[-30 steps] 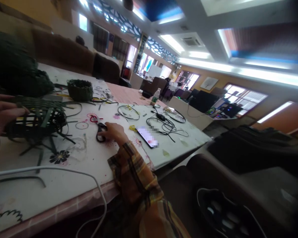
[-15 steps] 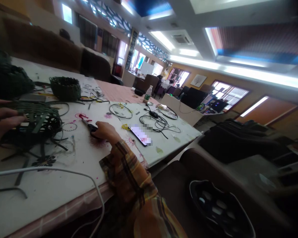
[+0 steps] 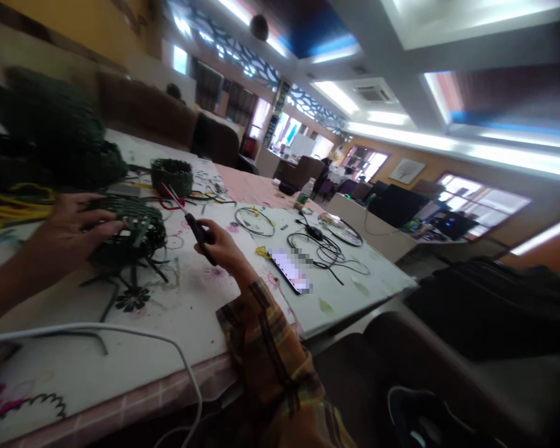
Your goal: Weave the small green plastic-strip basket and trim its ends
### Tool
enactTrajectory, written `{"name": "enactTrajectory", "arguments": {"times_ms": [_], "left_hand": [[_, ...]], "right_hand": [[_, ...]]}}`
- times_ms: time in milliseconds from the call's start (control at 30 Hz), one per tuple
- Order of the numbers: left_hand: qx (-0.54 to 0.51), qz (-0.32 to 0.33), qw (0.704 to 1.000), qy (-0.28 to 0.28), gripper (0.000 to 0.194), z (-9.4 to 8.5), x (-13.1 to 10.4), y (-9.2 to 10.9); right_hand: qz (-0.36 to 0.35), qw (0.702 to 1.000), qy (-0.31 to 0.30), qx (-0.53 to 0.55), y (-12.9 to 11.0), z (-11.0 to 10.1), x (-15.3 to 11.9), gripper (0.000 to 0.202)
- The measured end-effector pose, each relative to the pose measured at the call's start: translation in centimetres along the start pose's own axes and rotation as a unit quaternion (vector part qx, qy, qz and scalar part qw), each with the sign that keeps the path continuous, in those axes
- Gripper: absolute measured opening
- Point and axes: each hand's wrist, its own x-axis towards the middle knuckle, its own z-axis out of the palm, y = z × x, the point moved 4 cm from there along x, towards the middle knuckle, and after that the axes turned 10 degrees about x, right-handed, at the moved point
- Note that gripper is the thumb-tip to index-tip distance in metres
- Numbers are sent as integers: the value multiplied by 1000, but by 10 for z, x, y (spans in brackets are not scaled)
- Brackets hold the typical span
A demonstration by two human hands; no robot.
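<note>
On the left side, my left hand (image 3: pixel 74 227) grips the near side of a dark green woven basket (image 3: pixel 142 233), thumb and fingers closed on its weave. Loose strip ends stick out from the basket over the table. My right hand (image 3: pixel 224 246) is wrapped round a slim black-handled tool (image 3: pixel 198 233). Its narrow metal shaft points up and left, with red at the far end; blur hides its exact kind. The tool is raised above the table, to the right of the basket. Behind its tip lies a red loop (image 3: pixel 180 203).
A smaller green basket (image 3: pixel 172 178) stands farther back, and a large dark woven heap (image 3: pixel 51 130) is at far left. Yellow strips (image 3: pixel 14 205), a phone (image 3: pixel 289 272), coiled black cable (image 3: pixel 320 249) and a bottle (image 3: pixel 304 194) lie about. A white cable (image 3: pixel 121 328) crosses the front.
My right hand has lifted the black-handled tool from low over the table, and its shaft now points higher. The view has swung left, showing more of my left hand on the basket.
</note>
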Motion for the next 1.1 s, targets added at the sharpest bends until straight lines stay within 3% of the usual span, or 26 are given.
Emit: {"name": "enactTrajectory", "arguments": {"times_ms": [133,333,667,767,833,967,1100], "left_hand": [[-18,-49,999,-2,41,0,-3,4],[-19,-57,998,-16,42,-6,-4,16],[-38,-45,998,2,38,-12,-6,37],[-40,-36,999,5,34,-14,-6,42],[-41,-33,999,7,33,-15,-6,42],[-38,-36,999,14,34,-13,-7,37],[-42,-49,998,29,34,-10,-9,29]], "right_hand": [[-44,995,-46,72,-10,20,-8,57],[-73,995,-66,12,-26,41,-20,61],[-107,991,-68,-43,-31,42,-23,58],[-99,993,-69,14,-29,45,-23,61],[-73,989,-67,110,-25,47,-22,66],[38,928,-71,363,-11,43,-17,71],[151,856,-73,490,-1,28,-14,66]]}}
